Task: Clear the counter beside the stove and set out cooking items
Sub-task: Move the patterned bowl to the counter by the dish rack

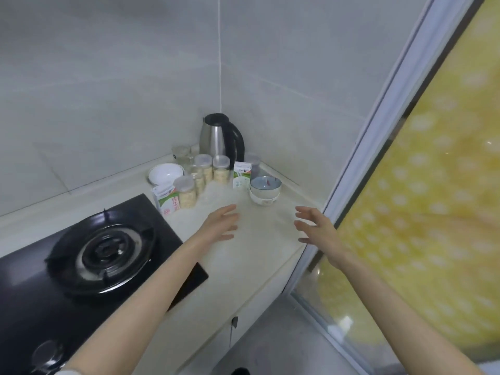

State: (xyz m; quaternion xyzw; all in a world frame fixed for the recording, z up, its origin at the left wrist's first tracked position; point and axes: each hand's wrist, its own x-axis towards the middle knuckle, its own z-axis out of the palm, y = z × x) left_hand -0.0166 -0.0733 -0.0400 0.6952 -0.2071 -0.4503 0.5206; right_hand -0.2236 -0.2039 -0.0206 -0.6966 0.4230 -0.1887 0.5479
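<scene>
Both my hands hover over the pale counter (243,266) to the right of the black gas stove (102,253). My left hand (221,224) and my right hand (313,228) face each other with fingers spread, holding nothing. Behind them, in the corner, stand a steel kettle (216,136), several lidded plastic jars (186,192) of pale contents, two small cartons (166,198) (241,175), a stack of white bowls (265,190) and a white dish (165,173). The bowls lie just beyond my fingertips, untouched.
Tiled walls close the corner at the back. A sliding door with a grey frame (378,147) and yellow patterned glass runs along the counter's right edge. Glass jars (182,155) stand left of the kettle. A cabinet handle (234,322) shows below the counter front.
</scene>
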